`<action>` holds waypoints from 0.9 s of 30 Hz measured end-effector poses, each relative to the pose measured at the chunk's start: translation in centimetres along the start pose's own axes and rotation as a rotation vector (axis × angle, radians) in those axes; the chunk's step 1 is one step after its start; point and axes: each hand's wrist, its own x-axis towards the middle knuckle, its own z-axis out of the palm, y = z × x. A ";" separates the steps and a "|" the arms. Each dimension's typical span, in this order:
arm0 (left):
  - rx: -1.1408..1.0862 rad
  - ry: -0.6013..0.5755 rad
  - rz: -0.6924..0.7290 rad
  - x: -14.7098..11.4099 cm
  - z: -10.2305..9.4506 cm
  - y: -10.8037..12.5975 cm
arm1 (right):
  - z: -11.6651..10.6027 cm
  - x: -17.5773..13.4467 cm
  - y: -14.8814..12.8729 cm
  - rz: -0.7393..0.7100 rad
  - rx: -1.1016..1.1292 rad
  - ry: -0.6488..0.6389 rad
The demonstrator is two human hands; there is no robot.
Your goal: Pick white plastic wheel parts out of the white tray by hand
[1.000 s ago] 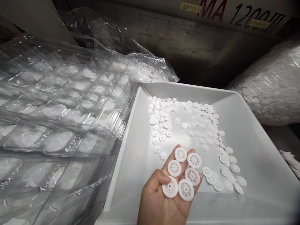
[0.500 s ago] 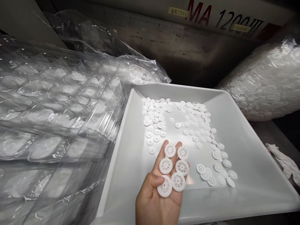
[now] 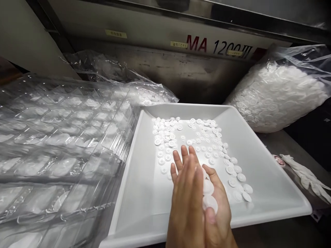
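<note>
My left hand [image 3: 184, 206] lies over my right hand [image 3: 224, 210], its back turned up and its fingers straight. Beneath it my right palm faces up, with its fingertips showing past the left hand. Small white plastic wheels [image 3: 208, 187] are sandwiched between the two palms. Only a few show at the right side, with their smooth faces up; the left hand hides the others. Both hands are above a white plastic tray [image 3: 271, 179]. Many more spoked white wheels [image 3: 161, 161] lie scattered across its floor, mostly along the back and right.
Stacked clear blister trays [image 3: 59, 137] holding white pieces stand close on the left. A clear bag full of white wheels [image 3: 276, 93] sits at the back right. White gloves [image 3: 305, 175] lie right of the tray. A machine panel [image 3: 155, 38] rises behind.
Earlier one hand showed, my left, palm up with several spoked wheels on it. It is now turned over onto my right hand, which has come into view. The camera view has shifted.
</note>
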 end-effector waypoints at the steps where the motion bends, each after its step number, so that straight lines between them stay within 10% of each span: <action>1: -0.038 0.058 -0.032 -0.1 -0.2 0.1 | 0.2 -0.1 -0.2 0.039 0.071 0.003; 15: -0.290 0.251 -0.335 -0.6 0.4 0.7 | 1.1 -1.2 -0.1 0.244 0.408 0.134; 27: -0.623 0.330 -0.563 0.3 0.5 -0.5 | 0.5 -0.4 1.1 0.146 0.426 -0.086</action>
